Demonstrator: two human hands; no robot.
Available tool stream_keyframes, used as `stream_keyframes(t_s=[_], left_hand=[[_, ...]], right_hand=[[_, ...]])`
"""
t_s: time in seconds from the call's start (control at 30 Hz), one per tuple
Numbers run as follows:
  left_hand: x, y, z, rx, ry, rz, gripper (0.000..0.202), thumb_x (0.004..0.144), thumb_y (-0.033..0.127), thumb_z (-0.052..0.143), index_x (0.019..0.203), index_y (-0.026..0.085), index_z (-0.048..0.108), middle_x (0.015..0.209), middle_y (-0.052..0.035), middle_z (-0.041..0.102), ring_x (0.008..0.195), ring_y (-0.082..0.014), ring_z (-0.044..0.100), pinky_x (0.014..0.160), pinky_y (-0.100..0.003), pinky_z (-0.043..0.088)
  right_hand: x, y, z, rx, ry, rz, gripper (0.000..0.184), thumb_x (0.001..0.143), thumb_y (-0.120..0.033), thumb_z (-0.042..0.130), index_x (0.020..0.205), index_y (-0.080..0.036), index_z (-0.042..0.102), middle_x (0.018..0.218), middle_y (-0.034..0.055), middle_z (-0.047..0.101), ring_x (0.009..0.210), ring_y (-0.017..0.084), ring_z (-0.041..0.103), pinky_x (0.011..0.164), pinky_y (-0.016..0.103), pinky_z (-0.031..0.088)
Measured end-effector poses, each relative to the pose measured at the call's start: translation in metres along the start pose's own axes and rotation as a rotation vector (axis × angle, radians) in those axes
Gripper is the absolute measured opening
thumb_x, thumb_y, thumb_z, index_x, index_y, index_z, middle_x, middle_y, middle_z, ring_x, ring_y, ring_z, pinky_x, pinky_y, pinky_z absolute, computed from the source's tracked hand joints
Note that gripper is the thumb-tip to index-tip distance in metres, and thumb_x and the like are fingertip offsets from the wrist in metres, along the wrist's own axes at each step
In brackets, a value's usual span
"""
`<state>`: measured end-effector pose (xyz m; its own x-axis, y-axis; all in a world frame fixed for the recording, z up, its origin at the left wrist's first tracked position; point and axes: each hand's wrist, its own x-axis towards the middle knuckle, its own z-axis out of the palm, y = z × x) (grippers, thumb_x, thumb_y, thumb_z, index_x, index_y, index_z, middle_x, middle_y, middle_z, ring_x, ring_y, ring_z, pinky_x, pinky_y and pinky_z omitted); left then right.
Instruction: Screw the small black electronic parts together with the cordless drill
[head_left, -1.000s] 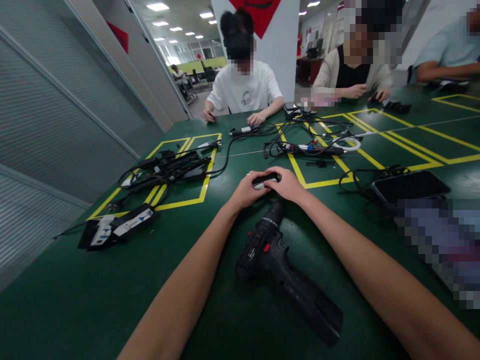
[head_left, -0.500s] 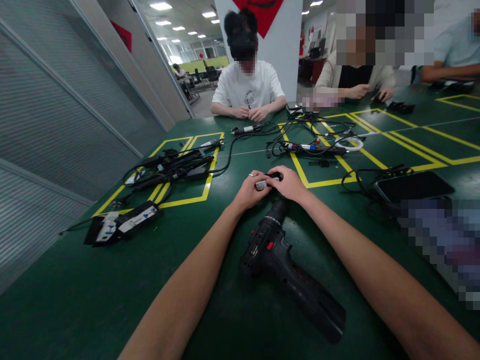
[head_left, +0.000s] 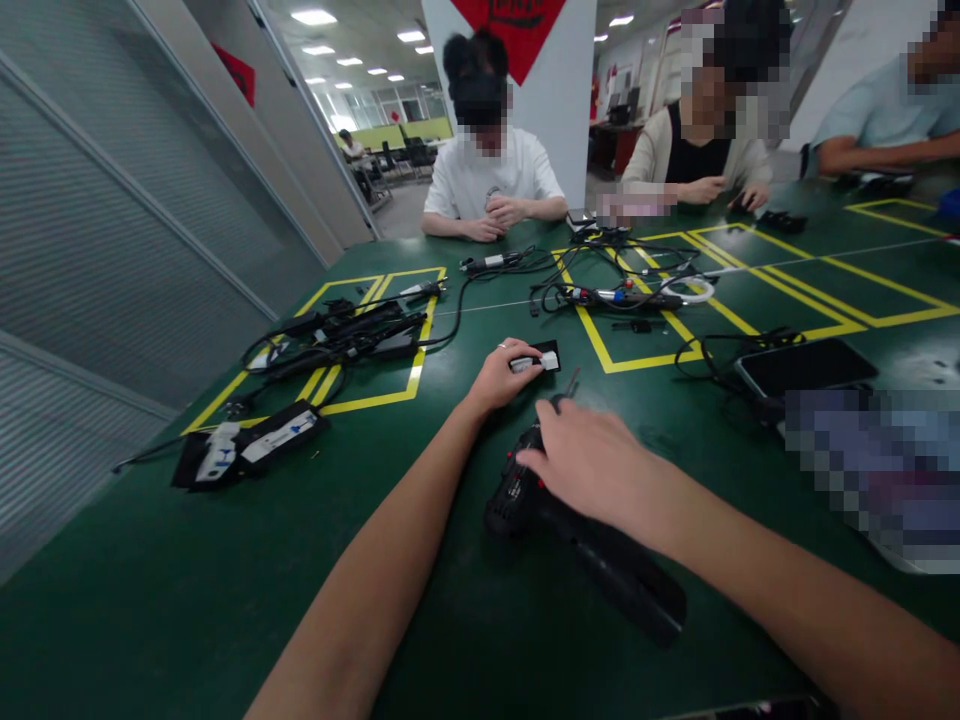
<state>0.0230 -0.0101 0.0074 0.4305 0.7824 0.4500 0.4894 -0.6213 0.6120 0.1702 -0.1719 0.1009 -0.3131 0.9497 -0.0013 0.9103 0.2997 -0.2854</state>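
Note:
My left hand (head_left: 504, 378) presses its closed fingers and thumb on a small flat black piece with a white label (head_left: 550, 359), low over the green table. My right hand (head_left: 596, 455) lies over the front of a black cordless drill (head_left: 615, 570), its thumb along the body and its fingers curled over by the chuck. A thin bit (head_left: 574, 380) sticks out past the fingers toward the black piece. The trigger area is covered by my right hand. The drill's handle points toward me and to the right.
Cables and black adapters (head_left: 352, 335) are heaped in a yellow-taped area at left, with labelled black pieces (head_left: 247, 445) before them. More cables and pen-like tools (head_left: 630, 297) lie ahead. A phone-like black slab (head_left: 806, 370) rests at right. Several people sit across the table.
My right hand has left the labelled black piece and come back onto the drill. My left hand stays on the piece. The drill's handle end has shifted slightly away from me.

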Motion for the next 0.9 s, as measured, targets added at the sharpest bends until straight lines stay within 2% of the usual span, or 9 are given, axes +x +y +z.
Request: stream_keyframes(t_s=[0.1,0.2,0.3,0.4,0.47,0.57,0.73,0.8,0.9], left_hand=[[0.001,-0.005,-0.002,0.005,0.016,-0.004,0.025,0.08,0.034,0.061,0.1,0.02,0.068,0.104,-0.0064,0.06,0.103,-0.0189,0.056,0.095,-0.034,0.044],[0.002,-0.007,-0.004,0.002,0.02,-0.008,0.024,0.08,0.033,0.061,0.099,0.02,0.068,0.103,-0.0063,0.06,0.103,-0.0188,0.056,0.096,-0.034,0.043],[0.001,-0.006,-0.005,-0.001,0.016,-0.022,0.025,0.08,0.034,0.061,0.1,0.02,0.068,0.105,-0.0064,0.06,0.103,-0.0189,0.056,0.096,-0.035,0.043],[0.001,-0.005,-0.006,-0.001,0.008,-0.029,0.026,0.079,0.034,0.062,0.101,0.021,0.068,0.106,-0.0064,0.06,0.103,-0.0192,0.056,0.096,-0.035,0.044],[0.001,-0.005,-0.007,-0.001,0.001,-0.037,0.026,0.079,0.034,0.062,0.101,0.021,0.069,0.106,-0.0065,0.061,0.103,-0.0195,0.057,0.096,-0.036,0.044],[0.002,-0.006,-0.009,-0.003,0.0,-0.047,0.026,0.079,0.035,0.062,0.1,0.021,0.069,0.106,-0.0067,0.061,0.103,-0.0199,0.057,0.096,-0.036,0.044],[0.002,-0.012,-0.01,-0.025,0.005,-0.037,0.027,0.078,0.036,0.063,0.1,0.02,0.07,0.104,-0.0067,0.061,0.103,-0.02,0.057,0.096,-0.036,0.044],[0.002,-0.013,-0.009,-0.022,0.004,-0.037,0.028,0.078,0.036,0.063,0.101,0.021,0.069,0.105,-0.0065,0.061,0.103,-0.0198,0.057,0.096,-0.036,0.044],[0.002,-0.011,-0.009,-0.002,-0.002,-0.051,0.028,0.079,0.036,0.062,0.102,0.021,0.069,0.107,-0.0062,0.061,0.104,-0.0197,0.057,0.096,-0.036,0.044]], right_hand=[[-0.034,-0.013,0.01,-0.022,-0.203,0.083,0.089,0.073,-0.053,0.068,0.145,-0.01,0.037,0.111,0.0289,0.061,0.089,0.041,0.063,0.067,0.049,0.049],[-0.043,-0.014,0.025,-0.006,-0.187,0.128,0.102,0.071,-0.051,0.07,0.151,-0.012,0.022,0.109,0.0263,0.062,0.09,0.04,0.062,0.067,0.048,0.049],[-0.043,-0.013,0.034,0.017,-0.159,0.137,0.108,0.065,-0.04,0.075,0.153,-0.015,0.016,0.11,0.024,0.06,0.085,0.037,0.063,0.067,0.047,0.05],[-0.044,-0.009,0.038,0.06,-0.141,0.173,0.104,0.066,-0.027,0.071,0.153,-0.017,0.015,0.111,0.0233,0.059,0.085,0.037,0.064,0.068,0.046,0.05],[-0.045,0.0,0.037,0.164,-0.118,0.14,0.103,0.067,-0.026,0.07,0.153,-0.021,0.014,0.113,0.0216,0.059,0.087,0.036,0.064,0.07,0.046,0.05],[-0.046,0.019,0.029,0.376,-0.034,0.088,0.1,0.069,-0.03,0.069,0.153,-0.023,0.016,0.112,0.0185,0.061,0.09,0.035,0.065,0.074,0.046,0.049],[-0.037,0.037,0.0,0.899,0.206,0.081,0.091,0.072,-0.032,0.068,0.15,-0.029,0.022,0.116,0.0103,0.063,0.094,0.027,0.064,0.079,0.043,0.051],[-0.033,0.039,-0.009,1.093,0.246,0.102,0.077,0.07,-0.029,0.067,0.141,-0.026,0.039,0.102,0.008,0.067,0.085,0.025,0.065,0.074,0.04,0.053],[-0.031,0.039,-0.011,1.262,0.204,0.183,0.035,0.071,-0.031,0.064,0.104,-0.02,0.063,0.076,0.0041,0.066,0.064,0.02,0.062,0.062,0.036,0.051]])
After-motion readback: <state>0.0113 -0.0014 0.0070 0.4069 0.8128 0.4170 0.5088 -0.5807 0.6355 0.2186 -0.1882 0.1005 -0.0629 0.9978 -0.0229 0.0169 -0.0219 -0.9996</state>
